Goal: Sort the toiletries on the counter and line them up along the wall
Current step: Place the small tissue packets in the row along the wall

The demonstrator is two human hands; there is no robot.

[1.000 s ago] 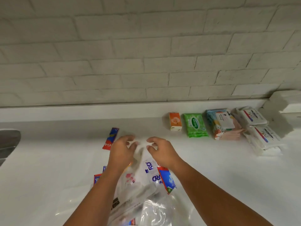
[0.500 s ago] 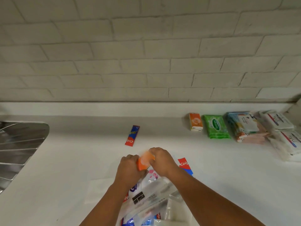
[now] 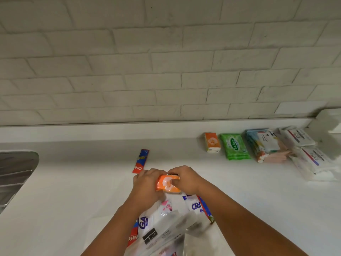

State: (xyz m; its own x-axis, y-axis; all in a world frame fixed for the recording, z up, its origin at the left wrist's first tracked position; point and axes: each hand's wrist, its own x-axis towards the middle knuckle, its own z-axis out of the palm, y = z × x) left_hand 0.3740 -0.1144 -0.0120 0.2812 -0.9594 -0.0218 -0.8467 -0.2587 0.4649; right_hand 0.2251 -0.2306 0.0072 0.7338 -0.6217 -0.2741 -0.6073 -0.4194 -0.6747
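An orange tissue pack [image 3: 167, 183] with a flower print is held between both hands above the white counter [image 3: 73, 191]. My left hand [image 3: 147, 183] grips its left side and my right hand [image 3: 184, 179] pinches its right end. Below my hands lies a heap of toiletries in clear plastic bags [image 3: 166, 224], with white sachets and a red toothpaste box among them. By the wall at the right stand a second orange tissue pack [image 3: 212, 142], green wipes [image 3: 234, 146], a stack of blue and pink packs [image 3: 263, 146] and white soap boxes [image 3: 304, 150].
A small red and blue toothpaste box [image 3: 140, 161] lies alone just beyond my left hand. A steel sink drainer [image 3: 14, 174] fills the left edge. A white brick wall with a low ledge [image 3: 110, 130] runs along the back. A white object [image 3: 330, 122] sits at the far right.
Both hands went from gripping clear plastic to holding the orange tissue pack, which came up out of the heap. The view has swung a little to the left.
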